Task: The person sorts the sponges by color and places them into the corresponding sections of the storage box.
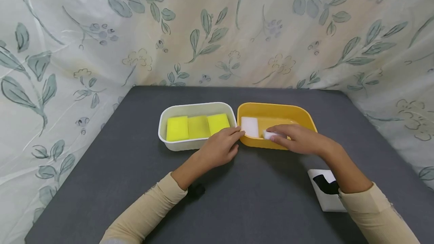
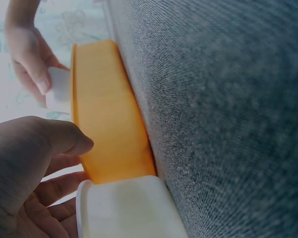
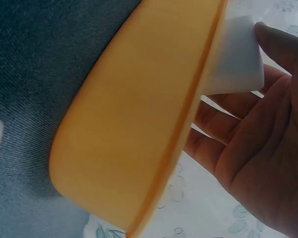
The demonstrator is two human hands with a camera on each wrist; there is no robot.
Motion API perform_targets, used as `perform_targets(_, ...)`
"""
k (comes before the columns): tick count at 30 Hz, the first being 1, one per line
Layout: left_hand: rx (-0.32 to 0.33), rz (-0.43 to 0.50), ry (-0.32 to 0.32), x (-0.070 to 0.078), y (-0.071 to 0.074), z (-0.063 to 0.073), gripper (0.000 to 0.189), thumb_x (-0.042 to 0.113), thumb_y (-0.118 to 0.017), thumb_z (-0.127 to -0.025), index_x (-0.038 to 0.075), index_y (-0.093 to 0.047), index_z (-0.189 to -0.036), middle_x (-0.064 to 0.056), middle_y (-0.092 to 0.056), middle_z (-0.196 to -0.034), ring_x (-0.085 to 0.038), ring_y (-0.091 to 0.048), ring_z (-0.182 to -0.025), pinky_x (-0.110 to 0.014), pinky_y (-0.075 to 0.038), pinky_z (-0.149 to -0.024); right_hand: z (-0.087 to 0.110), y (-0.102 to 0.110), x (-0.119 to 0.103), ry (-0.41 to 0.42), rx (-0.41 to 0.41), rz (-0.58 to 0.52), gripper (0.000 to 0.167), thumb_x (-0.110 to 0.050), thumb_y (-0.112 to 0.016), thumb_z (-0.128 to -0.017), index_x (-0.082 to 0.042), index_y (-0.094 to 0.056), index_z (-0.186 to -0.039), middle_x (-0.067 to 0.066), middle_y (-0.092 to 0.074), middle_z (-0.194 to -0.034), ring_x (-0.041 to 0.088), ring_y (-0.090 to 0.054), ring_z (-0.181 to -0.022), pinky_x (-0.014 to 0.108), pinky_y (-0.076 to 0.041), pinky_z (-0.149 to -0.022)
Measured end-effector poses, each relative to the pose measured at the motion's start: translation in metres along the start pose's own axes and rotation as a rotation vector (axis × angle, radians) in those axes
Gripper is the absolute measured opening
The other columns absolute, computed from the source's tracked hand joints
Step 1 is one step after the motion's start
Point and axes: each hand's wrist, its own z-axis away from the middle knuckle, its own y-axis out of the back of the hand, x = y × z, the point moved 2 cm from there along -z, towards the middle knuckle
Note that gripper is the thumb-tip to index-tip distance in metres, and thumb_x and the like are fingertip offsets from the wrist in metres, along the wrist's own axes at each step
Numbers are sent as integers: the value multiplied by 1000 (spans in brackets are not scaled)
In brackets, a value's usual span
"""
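Observation:
My right hand [image 1: 298, 138] pinches a white sponge block [image 3: 238, 59] between thumb and fingers. The block is tilted and partly inside the yellow tub [image 1: 278, 109], rising above its rim in the right wrist view. Another white sponge block [image 1: 249, 126] lies at the tub's left end. My left hand [image 1: 218, 148] holds the tub's near-left rim, thumb on the outer wall and fingers behind it in the left wrist view. Beside the yellow tub stands a white tub [image 1: 196, 106] with yellow sponges [image 1: 178, 128] laid side by side in it.
A white flat object with a black patch [image 1: 323, 199] lies at the right on the dark grey table [image 1: 257, 199], partly hidden by the right sleeve. A small black thing [image 1: 196, 190] sits near the left forearm. Behind the table hangs a leaf-patterned curtain [image 1: 217, 29].

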Motion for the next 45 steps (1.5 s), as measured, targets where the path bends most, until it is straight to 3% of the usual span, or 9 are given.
perform_targets(13,-13,-30,11,3,-1,0,48,13,-68,-95,3,-57,-140,-15,-56,-143,-24,-51,-133,-34,-40,-110,-8,-3,25,-28,-56,-95,39,-29,-54,-105,-5,-62,-134,1,-65,-123,19,-57,-102,46,-50,-93)
perform_targets(30,-16,-31,4,2,-1,0,48,12,-69,-94,2,-58,-139,-15,-56,-142,-23,-51,-133,-34,-40,-110,-25,0,42,-68,-108,-149,44,-27,-64,-100,0,-62,-134,17,-61,-133,31,-58,-115,52,-49,-98)
perform_targets(36,-14,-32,-4,3,-2,0,48,12,-68,-94,2,-57,-140,-15,-56,-142,-24,-51,-133,-34,-40,-109,-31,-3,49,-69,-94,-77,41,-22,-72,-94,-1,-66,-129,19,-61,-133,38,-55,-120,54,-51,-95)
perform_targets(45,-15,-37,-1,1,-3,0,48,12,-68,-95,3,-57,-140,-15,-56,-142,-24,-51,-133,-34,-40,-110,-41,-7,51,-50,-74,-46,31,-10,-74,-90,0,-72,-119,20,-61,-125,37,-56,-111,55,-52,-94)
